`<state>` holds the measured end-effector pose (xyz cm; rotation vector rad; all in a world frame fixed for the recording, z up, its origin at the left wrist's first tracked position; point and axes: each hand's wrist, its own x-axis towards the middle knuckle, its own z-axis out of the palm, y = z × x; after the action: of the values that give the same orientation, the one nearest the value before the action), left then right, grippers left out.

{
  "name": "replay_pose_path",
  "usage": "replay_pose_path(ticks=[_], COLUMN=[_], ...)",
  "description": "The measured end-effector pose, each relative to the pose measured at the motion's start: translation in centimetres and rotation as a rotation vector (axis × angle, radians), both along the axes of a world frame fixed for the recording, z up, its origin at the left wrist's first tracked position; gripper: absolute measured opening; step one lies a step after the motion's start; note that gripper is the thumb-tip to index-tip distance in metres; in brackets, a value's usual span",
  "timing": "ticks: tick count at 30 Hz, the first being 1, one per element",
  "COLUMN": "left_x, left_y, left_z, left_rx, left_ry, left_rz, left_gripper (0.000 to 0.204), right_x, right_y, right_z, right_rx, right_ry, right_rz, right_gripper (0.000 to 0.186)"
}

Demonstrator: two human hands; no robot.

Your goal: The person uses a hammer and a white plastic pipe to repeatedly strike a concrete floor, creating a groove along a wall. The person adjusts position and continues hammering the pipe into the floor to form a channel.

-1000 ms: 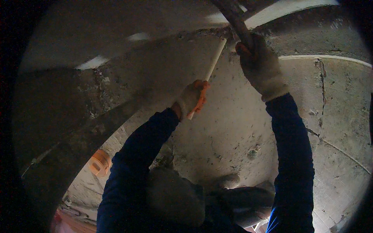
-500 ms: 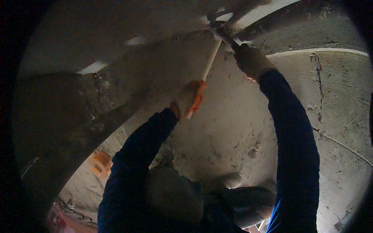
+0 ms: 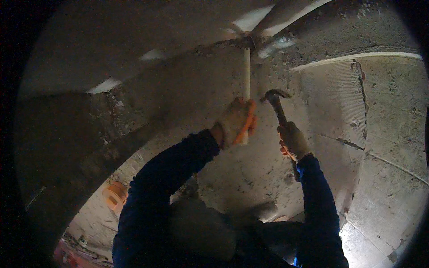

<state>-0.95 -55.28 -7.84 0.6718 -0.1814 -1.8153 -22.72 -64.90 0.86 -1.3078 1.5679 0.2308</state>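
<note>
My left hand [image 3: 239, 121], in a glove with orange on the palm side, is closed round the lower part of a pale, straight rod [image 3: 247, 71]. The rod stands nearly upright in view, its top end at the dark corner where the surfaces meet. I cannot tell whether it is a pipe or a stick. My right hand [image 3: 294, 142], also gloved, grips a claw hammer [image 3: 276, 105] by the handle. The hammer's head is up, to the right of my left hand and apart from the rod.
An orange round container [image 3: 115, 195] lies at the lower left, beyond my left sleeve. Along the right runs a rough wall with a ribbed patch [image 3: 342, 96] and a pale strip [image 3: 380, 55] above it. Bright patches [image 3: 254, 18] show near the upper corner.
My right hand has brought the hammer down and back from the top corner. My left hand has moved slightly right, and the rod has swung from slanted to nearly upright.
</note>
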Motion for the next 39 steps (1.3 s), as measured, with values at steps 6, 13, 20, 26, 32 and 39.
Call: replay_pose_path(ticks=[6,13,20,26,32,39], left_x=[-1.0,1.0,1.4,2.2,1.3,0.3], left_y=[-1.5,-0.1,0.2,0.2,-0.3,-0.2], left_z=[-2.0,-5.6,-1.9,-2.5,-4.0,-8.3], left_rx=[0.269,0.214,0.341,0.261,0.353,0.394], left_ry=[-0.102,-1.030,-0.240,-0.194,-0.518,-1.166], left_rz=[0.131,0.101,0.067,-0.010,0.067,0.026], left_gripper=[0.029,0.035,0.046,0.044,0.035,0.028], right_x=[-1.0,-1.2,-0.6,-0.2,2.5,7.5], right_y=[0.7,0.6,0.3,0.3,0.2,-2.3], right_z=[-0.6,-0.8,-0.6,-0.2,1.6,5.5], right_rx=[0.120,0.122,0.108,0.063,-0.043,-0.726], right_ry=[-0.164,-0.160,-0.065,-0.029,-0.073,-0.513], right_rz=[-0.171,-0.118,-0.124,-0.039,0.007,0.184], right_gripper=[0.019,0.019,0.019,0.023,0.022,0.025])
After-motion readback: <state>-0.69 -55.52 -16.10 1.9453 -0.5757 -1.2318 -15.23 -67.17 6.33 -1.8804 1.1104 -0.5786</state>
